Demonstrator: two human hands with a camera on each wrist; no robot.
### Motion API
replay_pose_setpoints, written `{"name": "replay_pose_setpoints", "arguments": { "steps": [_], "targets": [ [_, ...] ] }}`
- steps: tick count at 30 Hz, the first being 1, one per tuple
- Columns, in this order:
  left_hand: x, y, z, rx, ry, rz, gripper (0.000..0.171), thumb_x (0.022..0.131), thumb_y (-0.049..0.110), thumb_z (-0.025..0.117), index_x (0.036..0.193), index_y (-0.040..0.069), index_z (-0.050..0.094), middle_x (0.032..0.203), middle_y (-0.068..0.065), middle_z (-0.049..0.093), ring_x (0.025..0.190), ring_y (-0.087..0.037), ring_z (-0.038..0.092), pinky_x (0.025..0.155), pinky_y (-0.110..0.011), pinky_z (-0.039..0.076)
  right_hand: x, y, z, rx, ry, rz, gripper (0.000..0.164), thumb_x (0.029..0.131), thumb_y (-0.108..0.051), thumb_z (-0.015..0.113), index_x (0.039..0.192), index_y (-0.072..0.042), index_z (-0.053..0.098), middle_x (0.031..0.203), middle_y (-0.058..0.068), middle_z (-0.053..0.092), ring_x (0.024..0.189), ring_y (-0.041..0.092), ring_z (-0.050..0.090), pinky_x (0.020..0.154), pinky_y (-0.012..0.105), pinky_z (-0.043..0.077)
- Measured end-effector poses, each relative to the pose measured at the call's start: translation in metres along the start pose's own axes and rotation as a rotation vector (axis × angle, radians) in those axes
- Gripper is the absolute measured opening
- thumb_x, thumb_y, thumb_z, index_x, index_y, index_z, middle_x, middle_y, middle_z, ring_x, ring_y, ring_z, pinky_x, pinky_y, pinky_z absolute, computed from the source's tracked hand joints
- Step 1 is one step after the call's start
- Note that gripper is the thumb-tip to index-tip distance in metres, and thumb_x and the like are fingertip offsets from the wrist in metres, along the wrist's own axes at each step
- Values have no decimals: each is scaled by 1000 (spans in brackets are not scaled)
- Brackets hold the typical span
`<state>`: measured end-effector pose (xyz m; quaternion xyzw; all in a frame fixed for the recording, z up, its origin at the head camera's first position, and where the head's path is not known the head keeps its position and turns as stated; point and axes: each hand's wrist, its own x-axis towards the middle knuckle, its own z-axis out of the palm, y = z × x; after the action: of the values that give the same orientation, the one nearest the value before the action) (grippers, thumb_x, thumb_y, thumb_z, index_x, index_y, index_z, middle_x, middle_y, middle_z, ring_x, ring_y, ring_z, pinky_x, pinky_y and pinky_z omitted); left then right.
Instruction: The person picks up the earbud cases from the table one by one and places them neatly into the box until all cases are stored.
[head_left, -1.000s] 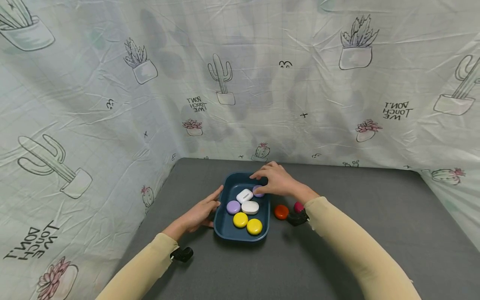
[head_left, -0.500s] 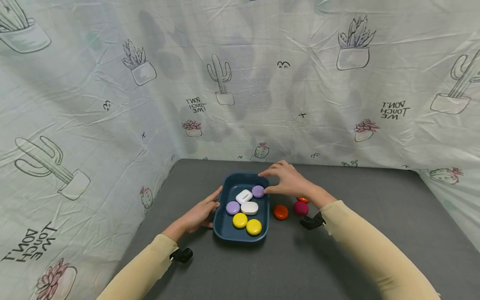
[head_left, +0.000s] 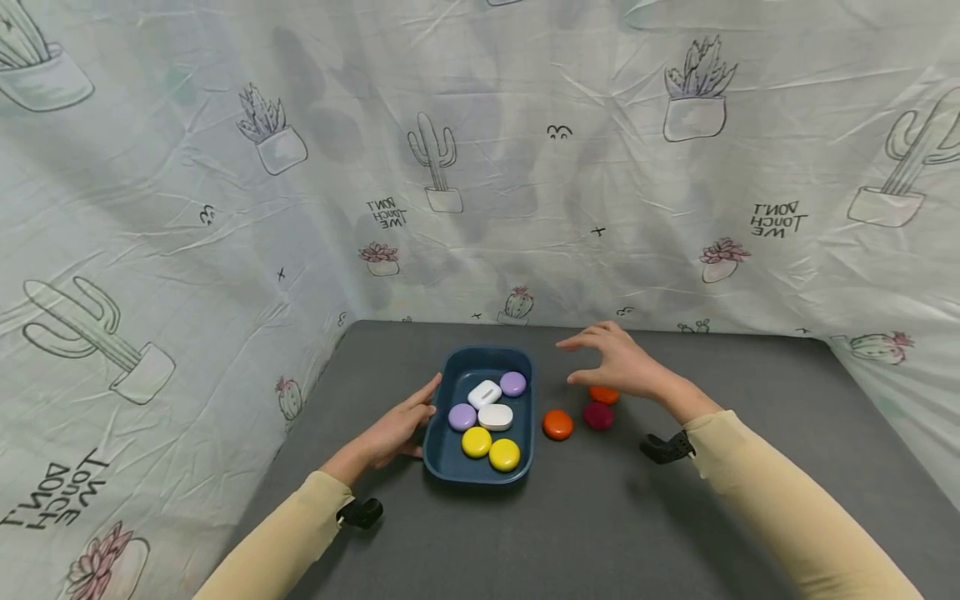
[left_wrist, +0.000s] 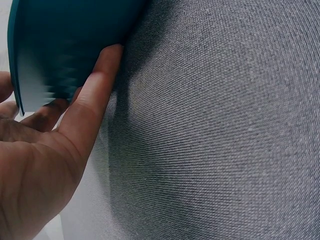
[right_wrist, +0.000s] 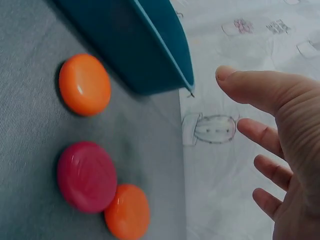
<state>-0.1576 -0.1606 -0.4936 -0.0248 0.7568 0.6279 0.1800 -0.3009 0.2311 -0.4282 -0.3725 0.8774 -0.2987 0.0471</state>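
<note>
A blue rectangular tray (head_left: 478, 475) stands on the grey table. My left hand (head_left: 393, 429) rests against its left side, thumb on the outer wall and fingers at the rim in the left wrist view. Inside lie two round yellow pieces (head_left: 476, 442), two round lilac pieces (head_left: 513, 383) and two white rounded oblong pieces (head_left: 496, 417). Right of the tray, my right hand (head_left: 622, 362) hovers with thumb and fingers spread, holding nothing. Under and in front of it lie two glossy orange-red discs (head_left: 557, 425) and a crimson disc (head_left: 598, 416).
A grey cloth-covered table (head_left: 570, 533) extends on all sides of the tray. A pale hanging cloth (head_left: 495, 167) printed with potted cacti closes off the back and the left.
My right hand has let go of a lilac piece in the tray and moved right, out over the table. The orange-red and crimson discs now show more. My left hand stays at the tray.
</note>
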Motion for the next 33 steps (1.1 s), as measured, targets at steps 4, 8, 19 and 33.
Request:
{"name": "replay_pose_setpoints", "arguments": {
  "steps": [4, 8, 19, 33],
  "targets": [
    [-2, 1, 1, 7, 6, -2, 62, 110, 22, 39, 163, 44, 15, 158, -19, 36, 118, -31, 60, 78, -50, 58, -9, 8, -3, 11, 5, 23, 54, 88, -35, 82, 138, -26, 66, 137, 3, 59, 135, 32, 35, 103, 62, 36],
    [-4, 2, 1, 10, 6, -4, 62, 110, 22, 39, 163, 44, 14, 157, -19, 37, 117, -32, 60, 78, -50, 58, -18, 18, -4, 14, 10, 29, 54, 89, -33, 82, 139, -23, 66, 137, 6, 60, 134, 34, 36, 101, 62, 37],
    [-8, 5, 2, 18, 4, -11, 64, 110, 24, 41, 164, 41, 13, 159, -22, 34, 121, -33, 57, 79, -50, 58, -36, 45, -1, 52, -38, 102, 56, 89, -25, 81, 142, -16, 63, 132, 6, 63, 131, 34, 36, 98, 57, 40],
    [-11, 8, 2, 11, -12, -20, 64, 110, 23, 40, 164, 41, 12, 158, -21, 35, 120, -33, 58, 80, -50, 58, -46, 72, 9, 32, -77, 102, 58, 88, -23, 82, 140, -8, 63, 129, 11, 65, 122, 38, 43, 93, 57, 41]
  ]
}}
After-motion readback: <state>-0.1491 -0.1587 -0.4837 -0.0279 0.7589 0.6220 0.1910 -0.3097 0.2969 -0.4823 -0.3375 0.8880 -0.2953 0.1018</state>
